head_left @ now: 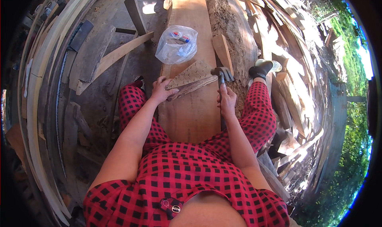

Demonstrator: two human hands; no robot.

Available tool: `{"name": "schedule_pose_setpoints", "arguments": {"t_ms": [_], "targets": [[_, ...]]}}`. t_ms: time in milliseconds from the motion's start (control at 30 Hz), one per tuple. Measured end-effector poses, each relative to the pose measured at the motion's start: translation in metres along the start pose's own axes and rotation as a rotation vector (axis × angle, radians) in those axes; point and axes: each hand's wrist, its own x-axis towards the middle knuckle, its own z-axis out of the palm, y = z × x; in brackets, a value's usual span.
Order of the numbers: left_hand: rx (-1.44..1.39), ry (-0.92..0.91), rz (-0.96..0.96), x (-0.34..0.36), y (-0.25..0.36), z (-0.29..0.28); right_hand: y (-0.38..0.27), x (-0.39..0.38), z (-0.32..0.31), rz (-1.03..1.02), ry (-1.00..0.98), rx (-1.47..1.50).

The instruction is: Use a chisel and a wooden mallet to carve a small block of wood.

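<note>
My right hand (pixel 227 100) is wrapped round the handle of a claw hammer (pixel 222 72). Its dark head is raised beside the right tip of a rough, wedge-shaped wooden piece (pixel 192 76); whether they touch, I cannot tell. Many small nail-like points stick up from the wood's pale upper face, and its near edge is brown and bark-like. At the wood's left end my left hand (pixel 162 89) grips the corner, fingers on top and thumb along the near side. Under the piece lies a wide wooden plank (pixel 187 117), stretching away between my legs.
A clear plastic bag (pixel 176 47) with small red and blue items sits on the plank beyond the wood. Boards (pixel 115 61) lean at the left. Stacked planks and offcuts (pixel 292 95) crowd the right, near my foot. A small wooden wedge (pixel 223 53) rests against a rough log (pixel 237 32).
</note>
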Motion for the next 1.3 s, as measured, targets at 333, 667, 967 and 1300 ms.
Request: {"name": "schedule_pose_setpoints", "arguments": {"t_ms": [333, 667, 967, 1300], "targets": [[0.011, -0.008, 0.001, 0.0, 0.002, 0.0, -0.006, 0.0, 0.001, -0.136, 0.025, 0.065], [0.023, 0.004, -0.008, -0.004, 0.0, 0.002, -0.004, -0.004, 0.008, -0.042, 0.01, 0.029], [0.041, 0.002, -0.002, -0.005, 0.002, -0.001, -0.004, -0.005, 0.01, 0.049, 0.03, 0.084], [0.027, -0.015, -0.013, -0.004, 0.006, 0.002, 0.003, 0.004, 0.006, 0.183, -0.017, 0.05]]}}
